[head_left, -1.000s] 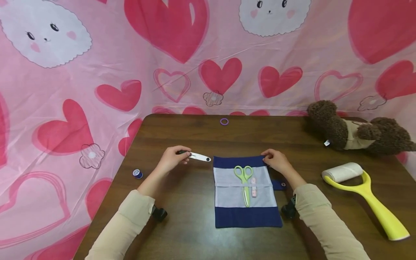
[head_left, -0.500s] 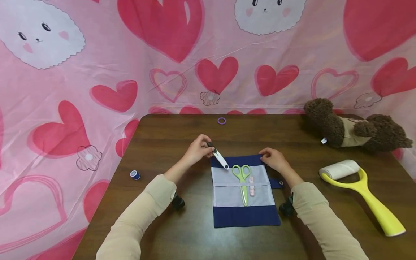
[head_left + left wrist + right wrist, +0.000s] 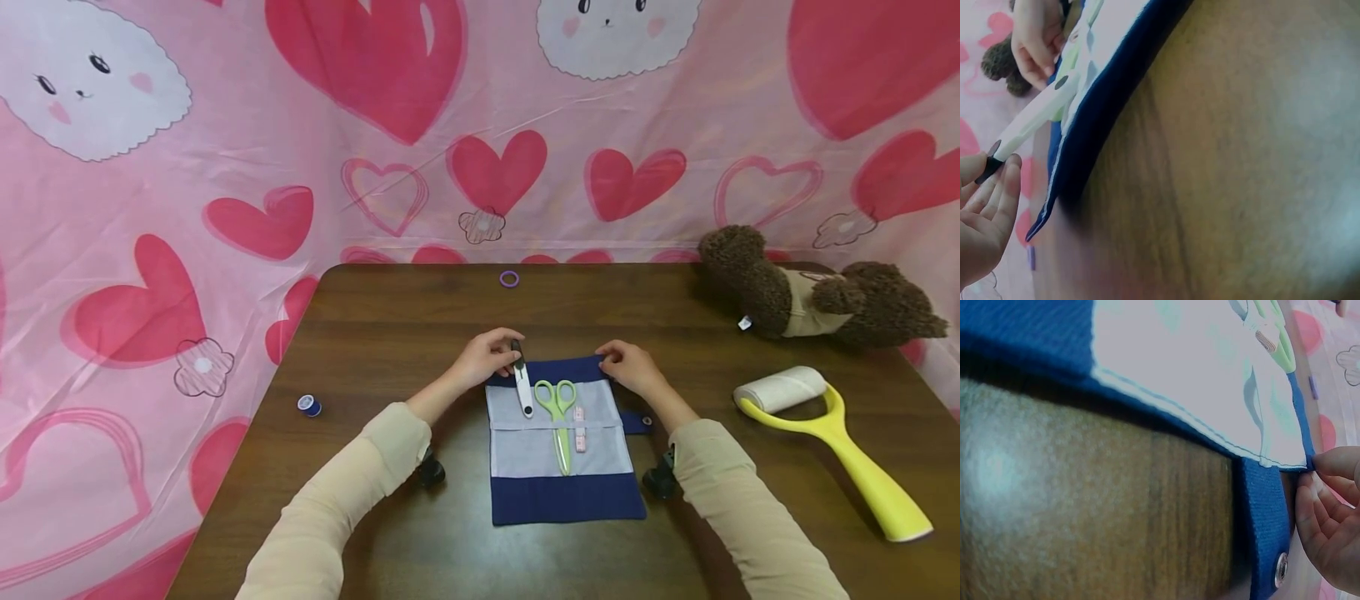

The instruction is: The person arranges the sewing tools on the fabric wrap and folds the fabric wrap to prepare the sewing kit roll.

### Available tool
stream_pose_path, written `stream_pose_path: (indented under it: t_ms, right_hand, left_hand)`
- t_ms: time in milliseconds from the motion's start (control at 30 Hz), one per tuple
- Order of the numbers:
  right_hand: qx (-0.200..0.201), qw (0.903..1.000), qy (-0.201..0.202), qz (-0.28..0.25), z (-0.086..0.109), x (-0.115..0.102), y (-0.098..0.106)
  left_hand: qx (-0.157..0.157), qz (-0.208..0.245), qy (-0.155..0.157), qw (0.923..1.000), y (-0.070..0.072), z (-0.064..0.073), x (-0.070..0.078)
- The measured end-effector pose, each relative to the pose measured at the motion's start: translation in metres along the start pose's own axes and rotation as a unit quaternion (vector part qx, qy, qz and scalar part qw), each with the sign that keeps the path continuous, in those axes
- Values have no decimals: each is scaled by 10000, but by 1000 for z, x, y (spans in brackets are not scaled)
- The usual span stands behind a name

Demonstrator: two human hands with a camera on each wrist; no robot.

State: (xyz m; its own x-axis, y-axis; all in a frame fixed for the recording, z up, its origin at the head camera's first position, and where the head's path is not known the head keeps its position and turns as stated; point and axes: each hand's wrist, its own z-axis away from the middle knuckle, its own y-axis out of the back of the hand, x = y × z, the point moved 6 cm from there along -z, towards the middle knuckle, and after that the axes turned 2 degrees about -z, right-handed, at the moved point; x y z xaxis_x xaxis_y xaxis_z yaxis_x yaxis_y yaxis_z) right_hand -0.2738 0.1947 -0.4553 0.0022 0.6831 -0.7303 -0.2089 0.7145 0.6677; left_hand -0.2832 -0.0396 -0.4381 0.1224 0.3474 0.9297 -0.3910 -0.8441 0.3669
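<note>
My left hand (image 3: 487,358) pinches the black end of a slim white tool (image 3: 523,392) with a dark dot near its far end. The tool points down over the left part of an unrolled navy-and-grey fabric roll-up pouch (image 3: 567,498). In the left wrist view, thumb and fingers grip the tool's black end (image 3: 988,170). Green-handled scissors (image 3: 556,408) and a pink tape measure (image 3: 580,440) lie under the pouch's elastic band (image 3: 510,425). My right hand (image 3: 633,367) pinches the pouch's upper right corner. A strap (image 3: 1263,519) with a metal snap sticks out on that side.
A blue thread spool (image 3: 309,406) stands at left on the wooden table (image 3: 420,300). A purple ring (image 3: 509,279) lies near the far edge. At right are a yellow-handled lint roller (image 3: 847,433) and a brown plush toy (image 3: 817,292).
My left hand has moved right from beside the pouch to above its upper left part, turning the tool from sideways to pointing down. My right hand stays at the corner.
</note>
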Motion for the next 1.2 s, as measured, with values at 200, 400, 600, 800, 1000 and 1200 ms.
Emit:
stream_pose_path:
  t_ms: [200, 400, 600, 800, 1000, 1200]
  right_hand:
    - [-5, 10000, -30, 11, 1, -1, 0]
    - [-23, 9999, -139, 11, 1, 1, 1]
    - [29, 9999, -109, 3, 1, 0, 0]
    - [75, 9999, -101, -6, 1, 2, 0]
    - [103, 9999, -93, 30, 1, 1, -1]
    - [174, 9998, -49, 99, 1, -1, -1]
  left_hand:
    - [-19, 41, 366, 9993, -7, -1, -6]
    - [-231, 453, 733, 9960, -9, -1, -5]
    - [215, 379, 851, 9954, -8, -4, -12]
    - [-157, 367, 827, 9958, -13, -4, -9]
    - [-290, 599, 1279, 9896, -16, -2, -16]
    - [-527, 106, 1314, 9899, -25, 2, -16]
